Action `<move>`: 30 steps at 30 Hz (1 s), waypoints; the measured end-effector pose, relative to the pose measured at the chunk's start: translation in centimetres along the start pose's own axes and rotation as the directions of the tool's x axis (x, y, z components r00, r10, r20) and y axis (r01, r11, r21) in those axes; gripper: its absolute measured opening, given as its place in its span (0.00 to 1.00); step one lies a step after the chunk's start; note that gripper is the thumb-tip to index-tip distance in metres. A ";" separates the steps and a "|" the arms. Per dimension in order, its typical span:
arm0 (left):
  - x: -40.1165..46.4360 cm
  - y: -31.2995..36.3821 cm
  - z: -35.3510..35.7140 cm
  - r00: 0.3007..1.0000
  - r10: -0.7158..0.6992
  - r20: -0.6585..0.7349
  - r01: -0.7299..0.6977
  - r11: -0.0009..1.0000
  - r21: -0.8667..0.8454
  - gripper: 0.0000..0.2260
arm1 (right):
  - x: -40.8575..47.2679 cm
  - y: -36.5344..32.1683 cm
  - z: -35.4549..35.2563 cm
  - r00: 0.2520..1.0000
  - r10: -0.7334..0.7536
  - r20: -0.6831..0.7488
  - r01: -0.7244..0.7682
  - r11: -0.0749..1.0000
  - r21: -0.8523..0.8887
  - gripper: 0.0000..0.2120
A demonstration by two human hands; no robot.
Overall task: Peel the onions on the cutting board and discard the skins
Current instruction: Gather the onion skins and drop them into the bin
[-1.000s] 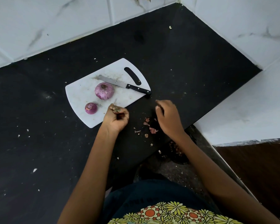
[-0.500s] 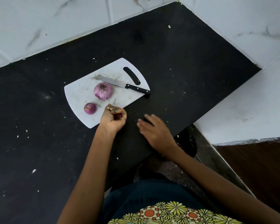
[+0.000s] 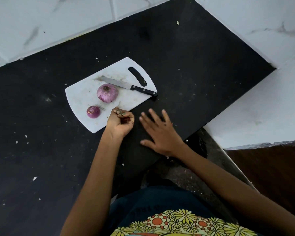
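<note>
— What is carried by the black worktop (image 3: 186, 68), read from the left?

— A white plastic cutting board (image 3: 82, 94) with rounded corners and a slot handle is laid flat on it. Two purple onions are borne by the board: the small onion (image 3: 93, 112), round and glossy, is set near the front edge, and the large onion (image 3: 107, 93), streaked and peeled, is placed just behind it. A knife (image 3: 126, 86) with a steel blade and a black riveted handle is laid beside the large onion, its handle end reaching past the board's edge.

— And the hands?

— The left hand (image 3: 120, 122) is rested at the board's front corner, its fingers (image 3: 129, 119) curled tightly round scraps of onion skin (image 3: 121, 113). The right hand (image 3: 162, 132) is spread flat on the worktop just beside it, fingers wide and straight, nothing held. Pale flecks are scattered across the matte surface, which is bordered by white marbled tiles (image 3: 49, 23).
</note>
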State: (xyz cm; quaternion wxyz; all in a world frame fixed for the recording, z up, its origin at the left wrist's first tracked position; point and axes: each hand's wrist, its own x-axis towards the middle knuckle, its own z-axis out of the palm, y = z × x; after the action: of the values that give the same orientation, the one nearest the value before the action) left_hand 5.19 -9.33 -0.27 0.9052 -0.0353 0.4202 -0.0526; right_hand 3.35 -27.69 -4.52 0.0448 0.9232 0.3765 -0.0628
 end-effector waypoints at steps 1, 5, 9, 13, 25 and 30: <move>0.0 -0.1 0.0 1.000 0.000 -0.005 0.000 1.000 -0.003 0.28 | 0.3 1.1 -0.2 0.998 0.065 0.008 -0.065 0.998 0.018 0.38; 0.1 -0.4 -0.2 1.000 -0.018 -0.009 0.018 1.000 -0.010 0.27 | -0.2 2.7 -0.8 0.943 0.317 -0.102 -0.280 0.920 0.273 0.36; 0.4 -0.5 -0.3 0.999 -0.029 -0.016 0.029 1.000 0.001 0.27 | -2.2 2.5 -0.5 0.720 0.693 -0.033 -0.598 0.645 0.476 0.38; 0.6 -0.8 -0.2 0.999 -0.041 -0.007 0.041 0.999 0.014 0.27 | -1.7 0.6 0.2 0.735 0.678 0.020 -0.626 0.666 0.406 0.44; 1.1 -1.3 -0.4 0.999 -0.049 -0.019 0.050 0.997 0.062 0.28 | -0.6 0.0 1.2 0.901 0.178 -0.397 -0.109 0.976 0.189 0.09; 1.3 -1.4 -0.4 0.997 -0.075 0.003 0.074 0.993 0.087 0.28 | -2.6 1.2 -0.9 0.840 0.433 -0.328 -0.163 0.778 0.607 0.09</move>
State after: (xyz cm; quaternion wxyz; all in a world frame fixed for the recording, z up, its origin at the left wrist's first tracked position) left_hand 5.64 -10.89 -1.31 0.9046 -0.0117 0.4132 -0.1044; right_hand 2.38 -30.20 -3.21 -0.3044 0.9327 0.1857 0.0540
